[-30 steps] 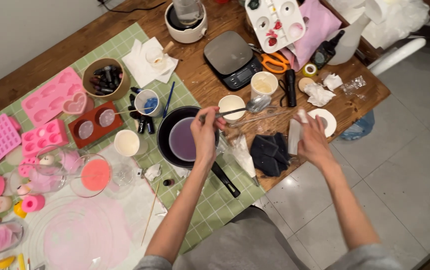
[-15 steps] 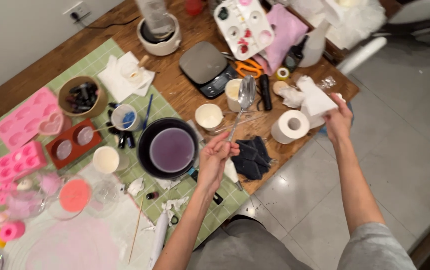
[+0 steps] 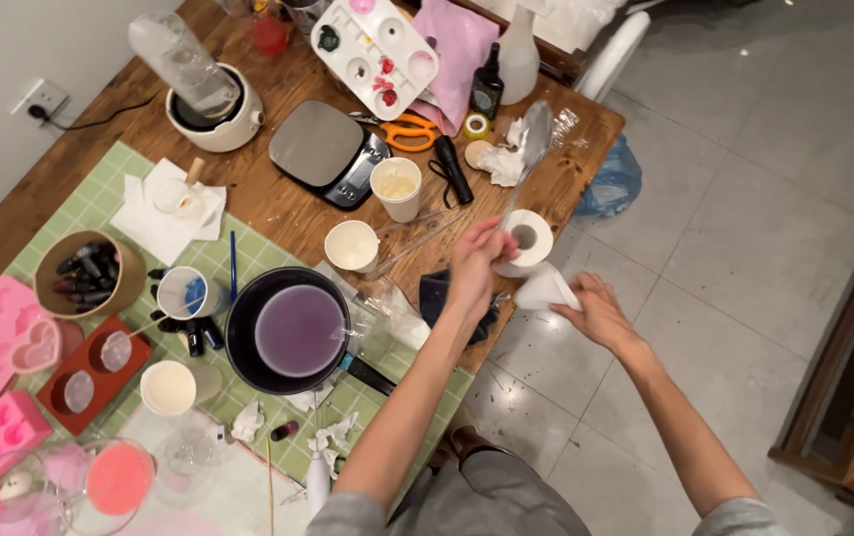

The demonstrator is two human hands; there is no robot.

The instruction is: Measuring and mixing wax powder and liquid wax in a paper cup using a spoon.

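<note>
My left hand (image 3: 477, 263) grips the handle of a metal spoon (image 3: 535, 132), whose bowl points up and away over the table's right end. My right hand (image 3: 601, 313) is just past the table edge and holds a torn piece of white tissue (image 3: 544, 288) close to the left hand. A white tissue roll (image 3: 528, 238) stands at the table edge between the spoon handle and the tissue piece. Left of my left arm sits a black pan (image 3: 248, 372) of purple liquid. A dark cloth (image 3: 435, 294) lies partly hidden under my left hand.
Two paper cups (image 3: 354, 245) (image 3: 396, 187), a kitchen scale (image 3: 326, 147), orange scissors (image 3: 410, 131) and a paint palette (image 3: 377, 45) crowd the wooden table (image 3: 278, 213). Pink moulds (image 3: 0, 337) and a red mould (image 3: 89, 372) lie on the green mat (image 3: 99, 213) at left. Grey floor tiles (image 3: 745, 199) are at right.
My left hand carried the spoon from over the pan to the tissue roll. My right hand took a tissue piece and lowered it beside the left hand. The view shifted right.
</note>
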